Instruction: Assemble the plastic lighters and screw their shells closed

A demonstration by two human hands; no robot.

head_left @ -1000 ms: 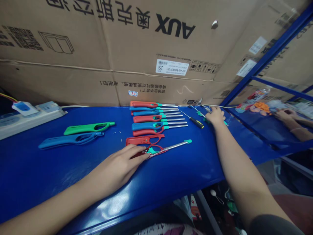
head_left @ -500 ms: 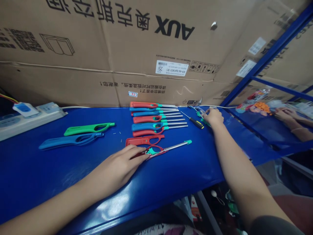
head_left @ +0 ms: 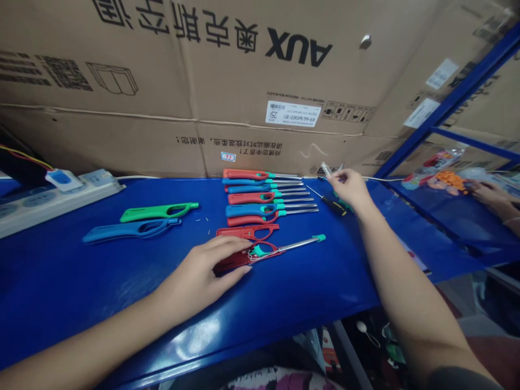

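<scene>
My left hand (head_left: 207, 271) is closed around the handle of an opened red lighter (head_left: 233, 262), whose metal tube ends in a green tip. Beside it lies a loose red handle shell (head_left: 247, 232). My right hand (head_left: 350, 187) pinches a small whitish cylindrical part (head_left: 326, 169) at the back of the table, over some green pieces. Several red and blue lighters (head_left: 252, 197) lie in a row with their metal tubes to the right. A black and yellow screwdriver (head_left: 333, 206) rests just left of my right hand.
Green (head_left: 158, 212) and blue (head_left: 130, 230) handle shells lie at the left, near a white power strip (head_left: 60, 197). Cardboard (head_left: 227, 81) stands behind the blue table (head_left: 284, 292). Right of a blue frame, another person's hand (head_left: 491, 195) is near orange pieces (head_left: 449, 181).
My right hand has lifted slightly from the green pieces, and the whitish part now shows between its fingers. My left hand's fingers have shifted on the red lighter. The camera view has moved slightly.
</scene>
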